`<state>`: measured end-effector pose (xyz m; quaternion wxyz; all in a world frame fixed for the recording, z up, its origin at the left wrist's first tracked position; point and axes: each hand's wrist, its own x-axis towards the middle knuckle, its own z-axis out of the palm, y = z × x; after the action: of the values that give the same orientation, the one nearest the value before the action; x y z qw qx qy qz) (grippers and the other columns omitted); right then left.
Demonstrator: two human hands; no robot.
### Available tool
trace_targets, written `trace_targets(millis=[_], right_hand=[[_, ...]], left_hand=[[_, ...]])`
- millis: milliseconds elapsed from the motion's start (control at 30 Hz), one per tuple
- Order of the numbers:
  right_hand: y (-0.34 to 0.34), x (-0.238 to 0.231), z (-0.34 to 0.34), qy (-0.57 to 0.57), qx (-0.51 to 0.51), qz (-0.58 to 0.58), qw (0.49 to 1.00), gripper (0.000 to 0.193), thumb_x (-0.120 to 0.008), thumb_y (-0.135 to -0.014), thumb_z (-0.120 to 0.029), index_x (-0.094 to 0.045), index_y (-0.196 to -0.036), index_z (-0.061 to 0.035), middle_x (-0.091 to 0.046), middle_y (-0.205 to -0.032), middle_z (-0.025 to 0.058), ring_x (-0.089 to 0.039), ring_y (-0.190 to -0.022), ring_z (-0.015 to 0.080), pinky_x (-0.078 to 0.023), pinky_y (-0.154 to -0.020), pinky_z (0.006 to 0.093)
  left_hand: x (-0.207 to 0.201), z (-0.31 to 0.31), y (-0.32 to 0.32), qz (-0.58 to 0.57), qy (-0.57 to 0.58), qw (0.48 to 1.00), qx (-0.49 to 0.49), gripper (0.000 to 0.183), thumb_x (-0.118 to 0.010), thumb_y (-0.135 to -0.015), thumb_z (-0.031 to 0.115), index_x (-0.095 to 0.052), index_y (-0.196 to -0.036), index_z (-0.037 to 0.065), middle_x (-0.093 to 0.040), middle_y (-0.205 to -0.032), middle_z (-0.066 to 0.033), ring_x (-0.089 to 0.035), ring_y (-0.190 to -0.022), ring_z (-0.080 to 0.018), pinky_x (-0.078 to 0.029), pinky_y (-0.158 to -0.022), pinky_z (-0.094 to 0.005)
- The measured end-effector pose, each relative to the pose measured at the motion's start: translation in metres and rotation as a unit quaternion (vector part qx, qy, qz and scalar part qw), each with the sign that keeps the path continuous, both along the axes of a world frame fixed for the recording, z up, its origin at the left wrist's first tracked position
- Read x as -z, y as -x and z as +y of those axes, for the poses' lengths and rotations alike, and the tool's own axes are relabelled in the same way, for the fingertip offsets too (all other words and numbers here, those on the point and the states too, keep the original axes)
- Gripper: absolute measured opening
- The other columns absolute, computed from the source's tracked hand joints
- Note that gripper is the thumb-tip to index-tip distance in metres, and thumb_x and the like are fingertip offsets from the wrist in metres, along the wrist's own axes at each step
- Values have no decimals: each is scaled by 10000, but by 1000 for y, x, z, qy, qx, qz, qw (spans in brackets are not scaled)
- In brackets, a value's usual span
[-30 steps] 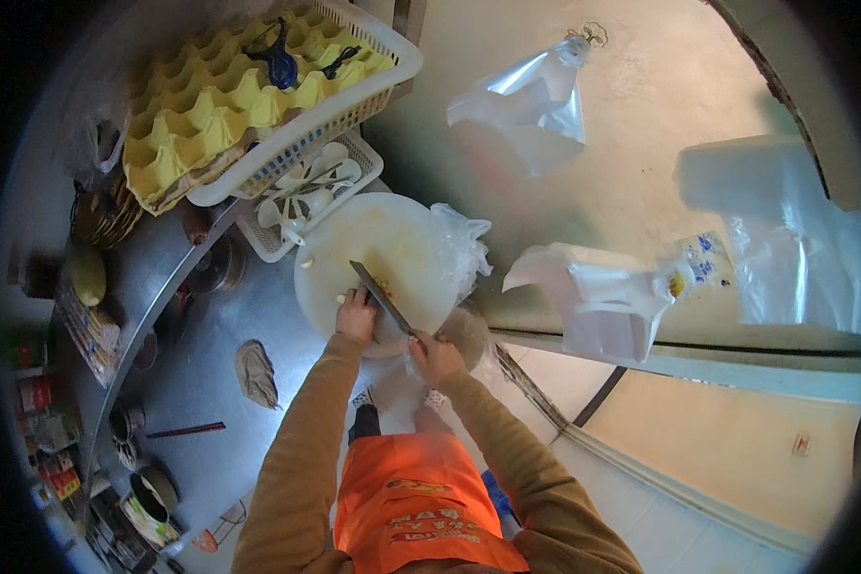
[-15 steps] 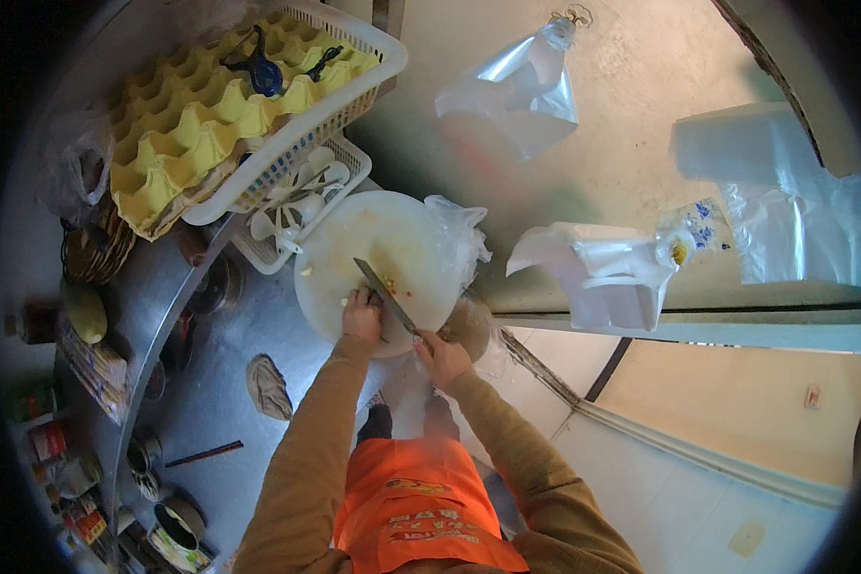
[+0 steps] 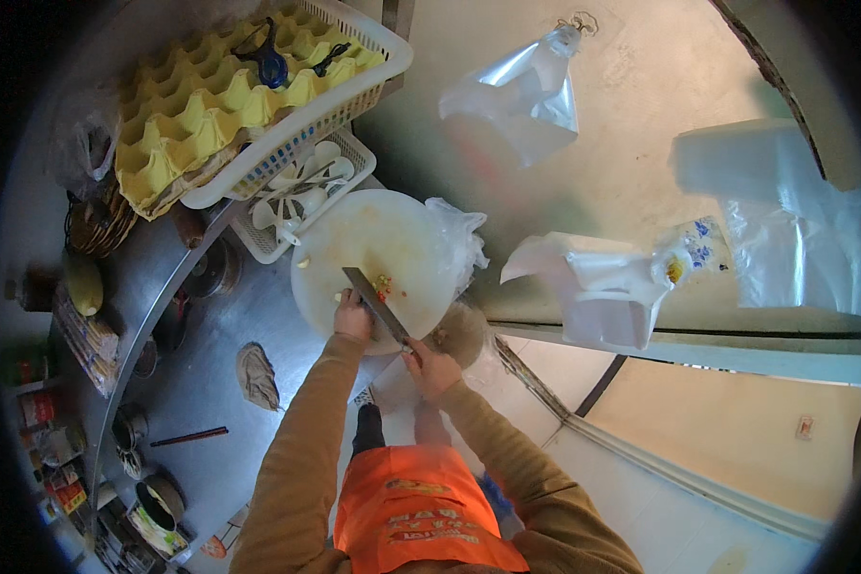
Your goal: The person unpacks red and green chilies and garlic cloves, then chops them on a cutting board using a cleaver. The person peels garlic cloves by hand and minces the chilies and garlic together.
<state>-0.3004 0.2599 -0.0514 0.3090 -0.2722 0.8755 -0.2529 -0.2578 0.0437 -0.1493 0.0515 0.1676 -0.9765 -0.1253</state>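
A round white cutting board [image 3: 392, 222] lies before me. My right hand [image 3: 431, 368] is closed round the handle of a cleaver [image 3: 377, 304], whose blade slants up and left across the board. Beside the blade's left side, my left hand [image 3: 352, 319] rests on the board with its fingers curled down. A small pale piece [image 3: 338, 298] shows by its fingertips; what lies under them is hidden. Chopped red and pale bits [image 3: 383, 286] lie just right of the blade. A pale clove-like piece [image 3: 303, 262] sits near the board's left edge.
A white basket [image 3: 392, 59] with yellow egg trays [image 3: 206, 113] stands at far left, above a smaller basket [image 3: 268, 251] of white spoons. A crumpled plastic bag [image 3: 457, 234] touches the board. A cloth [image 3: 256, 375] and chopsticks [image 3: 189, 436] lie on the metal counter [image 3: 210, 335].
The cleaver and both hands have shifted slightly left in the view, and more red bits show beside the blade. The whole view has moved a little.
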Motion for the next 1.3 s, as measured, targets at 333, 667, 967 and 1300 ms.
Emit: trace_targets(millis=[333,667,967,1300], right_hand=[[2,-4,3,-27,-7,-88,996,406,-518,-1006,-360,-566,-1322,-110,-711,-896,217,-676,-845,442,-531,-783,512],[3,-2,-3,32,6,-14,999,424,-516,-1007,-353,-532,-1365,-125,-706,-921,234,-677,-870,436,-527,-796,514],[8,10,-12,38,6,-10,999,423,-503,-1009,-365,-530,-1367,-141,-701,-921,244,-676,-866,439,-527,-784,518],[6,9,-12,29,-2,-6,1000,417,-511,-1010,-348,-532,-1377,-151,-701,-985,242,-674,-892,444,-528,-795,511]], left_hand=[[2,-2,2,-21,24,1000,2,183,-653,-741,129,-763,-871,63,-615,-1179,-129,-552,-1108,-324,-523,-917,-397],[12,0,-3,38,13,999,-13,151,-645,-743,122,-759,-818,56,-609,-1143,-125,-554,-1095,-322,-540,-903,-394],[7,1,-3,34,29,999,-22,146,-642,-754,125,-763,-807,60,-608,-1149,-124,-560,-1088,-315,-545,-880,-391],[8,-2,-4,2,5,1000,-23,182,-660,-738,131,-757,-877,67,-620,-1186,-121,-567,-1088,-324,-529,-906,-396]])
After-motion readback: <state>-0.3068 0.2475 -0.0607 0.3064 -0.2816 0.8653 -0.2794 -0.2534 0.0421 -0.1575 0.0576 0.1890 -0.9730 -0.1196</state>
